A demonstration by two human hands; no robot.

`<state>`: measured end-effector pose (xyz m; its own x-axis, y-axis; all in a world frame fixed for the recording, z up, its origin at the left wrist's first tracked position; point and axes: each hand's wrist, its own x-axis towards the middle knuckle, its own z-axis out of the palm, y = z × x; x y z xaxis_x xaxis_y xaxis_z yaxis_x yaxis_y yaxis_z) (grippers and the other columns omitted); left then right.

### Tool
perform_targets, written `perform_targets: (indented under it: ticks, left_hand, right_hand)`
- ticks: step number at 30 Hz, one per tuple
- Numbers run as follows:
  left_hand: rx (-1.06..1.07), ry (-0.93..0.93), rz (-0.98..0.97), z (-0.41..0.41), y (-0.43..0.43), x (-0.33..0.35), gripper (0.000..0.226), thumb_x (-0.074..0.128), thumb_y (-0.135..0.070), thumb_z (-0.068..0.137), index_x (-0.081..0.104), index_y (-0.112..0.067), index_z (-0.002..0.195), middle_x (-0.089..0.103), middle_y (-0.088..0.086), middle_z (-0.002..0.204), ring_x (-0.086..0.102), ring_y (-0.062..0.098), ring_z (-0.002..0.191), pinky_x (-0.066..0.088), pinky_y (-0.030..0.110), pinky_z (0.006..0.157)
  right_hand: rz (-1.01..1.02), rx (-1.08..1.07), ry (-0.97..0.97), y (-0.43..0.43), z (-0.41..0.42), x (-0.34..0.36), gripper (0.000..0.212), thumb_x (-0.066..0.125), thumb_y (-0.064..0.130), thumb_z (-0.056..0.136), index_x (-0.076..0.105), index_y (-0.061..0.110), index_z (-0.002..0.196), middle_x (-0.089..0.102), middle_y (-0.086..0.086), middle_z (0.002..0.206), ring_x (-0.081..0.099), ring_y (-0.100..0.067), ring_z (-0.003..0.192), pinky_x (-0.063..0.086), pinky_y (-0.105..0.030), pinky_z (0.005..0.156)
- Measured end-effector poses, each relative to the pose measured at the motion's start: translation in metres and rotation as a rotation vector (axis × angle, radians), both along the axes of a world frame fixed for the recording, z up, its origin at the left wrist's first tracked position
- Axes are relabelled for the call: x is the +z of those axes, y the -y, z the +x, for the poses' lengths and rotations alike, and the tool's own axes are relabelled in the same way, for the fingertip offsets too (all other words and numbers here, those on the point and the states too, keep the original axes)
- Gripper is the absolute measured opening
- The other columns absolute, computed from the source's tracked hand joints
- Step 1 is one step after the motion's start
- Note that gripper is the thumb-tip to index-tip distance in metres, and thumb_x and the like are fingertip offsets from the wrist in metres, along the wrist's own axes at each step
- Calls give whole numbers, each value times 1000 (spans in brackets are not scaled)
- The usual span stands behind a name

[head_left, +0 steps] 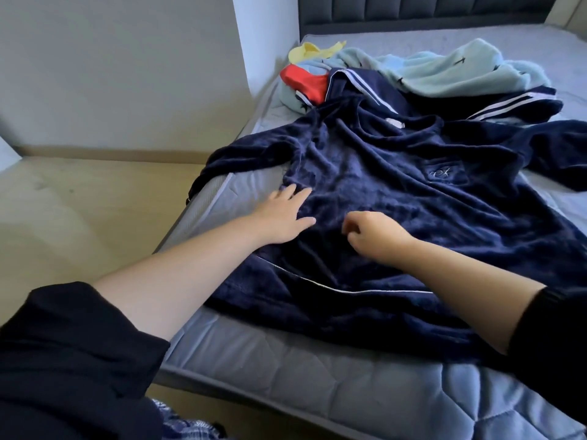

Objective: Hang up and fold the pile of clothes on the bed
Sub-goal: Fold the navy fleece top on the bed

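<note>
Navy top (pixel 397 198) flat under left hand (pixel 282 217)

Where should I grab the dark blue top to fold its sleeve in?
Pinch the sleeve near its end, coming from the left with your left hand. It lies stretched outward from the dark blue top and droops over the mattress edge, probably free.

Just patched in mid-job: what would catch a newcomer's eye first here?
The big navy velour top spread out across the mattress, mid-frame. Both hands are on its near-left part: the left hand lies flat, the right hand has curled fingers, though a pinch can't be confirmed. Behind it, toward the headboard, sits an unsorted heap: pale blue fleece, a red piece, a yellow one.
</note>
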<state>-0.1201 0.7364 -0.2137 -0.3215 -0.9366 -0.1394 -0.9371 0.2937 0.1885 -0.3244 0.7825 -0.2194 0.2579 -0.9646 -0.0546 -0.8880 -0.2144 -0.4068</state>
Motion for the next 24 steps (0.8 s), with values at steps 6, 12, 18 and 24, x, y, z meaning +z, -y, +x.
perform_targets:
  ticks: [6, 12, 18, 24]
  left_hand:
    - [-2, 296, 205, 6, 0, 1, 57, 38, -58, 95, 58, -7, 109, 54, 10, 122, 54, 23, 92, 40, 33, 79]
    - [-6, 743, -96, -5, -6, -12, 67, 14, -64, 95, 52, -26, 134, 28, 7, 154, 15, 32, 143, 14, 59, 110]
    - [84, 195, -4, -37, 18, -27, 65, 16, -60, 97, 1, -28, 153, -2, 3, 161, -9, 27, 147, 0, 51, 117]
    - [-82, 107, -138, -122, 80, -41, 55, 21, -40, 103, 1, -26, 153, -4, 2, 161, -10, 26, 147, 2, 51, 117]
  right_hand:
    - [376, 62, -160, 22, -48, 0, 18, 50, 16, 81, 66, 14, 75, 69, -9, 73, 58, -23, 57, 50, -29, 59]
    - [-80, -80, -445, 28, -77, -36, 54, 40, 40, 96, 31, 21, 146, 32, -9, 150, 28, -27, 138, 24, -48, 110]
    - [-124, -225, -245, 40, -84, -56, 55, 30, 47, 99, 25, 24, 150, 13, -5, 160, 7, -23, 147, 4, -52, 116]
    - [-104, -411, -282, 86, -127, -46, 56, 26, 46, 100, 23, 19, 149, 10, -5, 160, 4, -26, 147, 4, -53, 116]
